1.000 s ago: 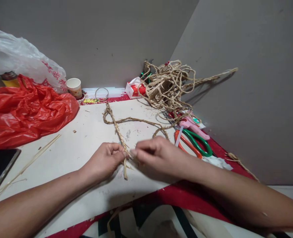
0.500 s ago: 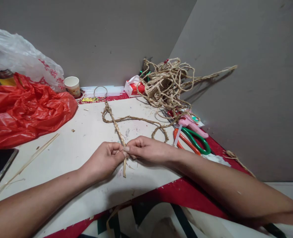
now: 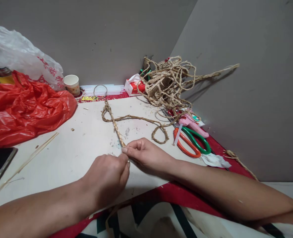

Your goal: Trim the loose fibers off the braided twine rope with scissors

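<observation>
From where I stand, the step in hand appears to be working the near end of a braided cord (image 3: pixel 116 129) on a white board (image 3: pixel 81 158). Left hand (image 3: pixel 108 178): closed into a fist, knuckles up, over the board close to its near edge. The fist screens whatever lies beneath, so whether it grips the cord's tail I cannot tell. Right hand (image 3: pixel 143 153): thumb and forefinger pinched together on the cord, just beside the fist. The next move calls for a firm right pinch as the anchor while the left side is drawn evenly tight.

Condition of the cord: it lies slantwise, running from the pinch to a tufted tip by the board's far edge, left of that edge's middle. The weave is straw yellow near the pinch, browner and rougher toward the tip. There it meets a looped brown cord (image 3: pixel 136 118), which runs right toward a tangled rope pile (image 3: pixel 161 94) at the board's far right corner.
</observation>
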Demonstrator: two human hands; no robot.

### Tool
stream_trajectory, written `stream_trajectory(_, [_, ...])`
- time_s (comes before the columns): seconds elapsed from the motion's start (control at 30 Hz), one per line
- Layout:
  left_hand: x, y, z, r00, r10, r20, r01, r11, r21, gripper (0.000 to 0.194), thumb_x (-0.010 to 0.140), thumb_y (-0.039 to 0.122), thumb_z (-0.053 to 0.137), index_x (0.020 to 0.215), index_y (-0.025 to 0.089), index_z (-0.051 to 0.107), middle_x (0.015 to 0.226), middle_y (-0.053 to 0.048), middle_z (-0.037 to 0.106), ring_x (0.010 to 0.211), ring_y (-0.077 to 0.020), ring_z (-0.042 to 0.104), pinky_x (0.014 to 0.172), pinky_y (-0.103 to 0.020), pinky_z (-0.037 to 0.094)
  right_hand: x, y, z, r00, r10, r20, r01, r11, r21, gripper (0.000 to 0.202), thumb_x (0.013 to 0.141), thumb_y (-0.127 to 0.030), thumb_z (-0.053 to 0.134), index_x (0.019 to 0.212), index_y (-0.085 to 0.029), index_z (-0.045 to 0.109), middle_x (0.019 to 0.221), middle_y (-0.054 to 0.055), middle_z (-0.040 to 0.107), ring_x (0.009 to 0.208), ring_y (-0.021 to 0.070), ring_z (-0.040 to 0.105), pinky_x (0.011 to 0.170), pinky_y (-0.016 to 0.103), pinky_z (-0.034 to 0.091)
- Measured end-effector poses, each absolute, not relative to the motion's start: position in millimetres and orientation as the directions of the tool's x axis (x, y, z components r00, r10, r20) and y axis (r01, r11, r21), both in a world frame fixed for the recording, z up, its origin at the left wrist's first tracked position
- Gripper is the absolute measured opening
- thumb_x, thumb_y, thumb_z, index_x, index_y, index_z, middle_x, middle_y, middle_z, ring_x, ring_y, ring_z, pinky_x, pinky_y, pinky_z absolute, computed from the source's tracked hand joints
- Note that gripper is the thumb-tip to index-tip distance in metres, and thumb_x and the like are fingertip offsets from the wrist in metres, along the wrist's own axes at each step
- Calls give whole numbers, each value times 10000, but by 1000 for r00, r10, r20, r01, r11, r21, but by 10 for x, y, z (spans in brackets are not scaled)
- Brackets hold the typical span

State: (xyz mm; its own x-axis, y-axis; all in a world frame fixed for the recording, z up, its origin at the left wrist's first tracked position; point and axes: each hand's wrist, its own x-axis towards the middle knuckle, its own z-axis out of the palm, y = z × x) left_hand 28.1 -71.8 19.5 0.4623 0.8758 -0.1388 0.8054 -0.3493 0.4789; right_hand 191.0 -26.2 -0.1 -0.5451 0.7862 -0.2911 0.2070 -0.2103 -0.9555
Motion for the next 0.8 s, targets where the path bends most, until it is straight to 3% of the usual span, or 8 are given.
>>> stream_trajectory(0.1, [291,-797,173,545,828,-133,811,-481,332,320,893,234,337,875,159,647,581,-48,597,463,-163,468,492,-288,258,1918,-281,0,-544,768,-338,154,-304,-940,325,765,-412,661,653,-110,623,531,-18,519,479,60,363,461,212,258])
stream_trajectory(0.2, [245,-759,267,572,810,-133,769,-473,431,342,888,310,398,644,175,595,527,-23,546,450,-122,416,490,-274,251,1941,-277,44,-556,741,-377,95,-394,-914,295,746,-402,688,680,-126,608,426,-75,418,388,46,273,391,214,165])
stream_trajectory(0.27, [201,-667,350,456,887,-66,745,-340,574,351,872,352,443,589,173,552,503,-2,504,457,-105,390,491,-260,269,1953,-271,83,-584,718,-378,64,-424,-903,296,737,-405,699,667,-146,573,386,-102,353,354,44,227,369,219,129])
stream_trajectory(0.33, [167,-555,390,267,964,10,640,-185,746,282,851,356,487,660,168,574,560,0,536,515,-108,433,516,-245,315,1958,-263,110,-605,710,-360,50,-417,-908,294,743,-411,698,691,-150,573,382,-106,351,347,46,230,367,218,134])
stream_trajectory(0.43, [160,-426,328,264,943,-202,339,105,935,185,813,327,539,788,151,591,655,-15,596,586,-115,502,568,-236,380,1954,-241,121,-625,710,-325,58,-372,-926,288,746,-403,702,736,-133,601,422,-92,399,380,46,275,396,210,171])
stream_trajectory(0.53, [176,-387,210,433,811,-392,163,358,920,224,820,343,517,712,150,551,550,17,518,484,-92,450,511,-225,359,1957,-215,125,-647,701,-300,101,-311,-945,311,719,-399,724,701,-127,573,541,-47,486,470,49,344,454,207,227])
stream_trajectory(0.63, [171,-401,168,429,828,-362,201,303,931,244,808,345,543,692,136,592,524,44,450,451,-64,335,459,-207,275,1978,-210,140,-635,700,-326,233,-229,-945,319,742,-419,693,727,-134,550,561,-63,428,493,52,287,466,209,203])
stream_trajectory(0.8, [156,-433,216,372,899,-231,422,58,905,256,808,307,511,646,139,617,577,20,480,542,-91,372,506,-218,302,1994,-252,152,-619,740,-263,424,32,-905,286,848,-384,552,686,-154,498,590,-58,340,543,72,292,495,211,237])
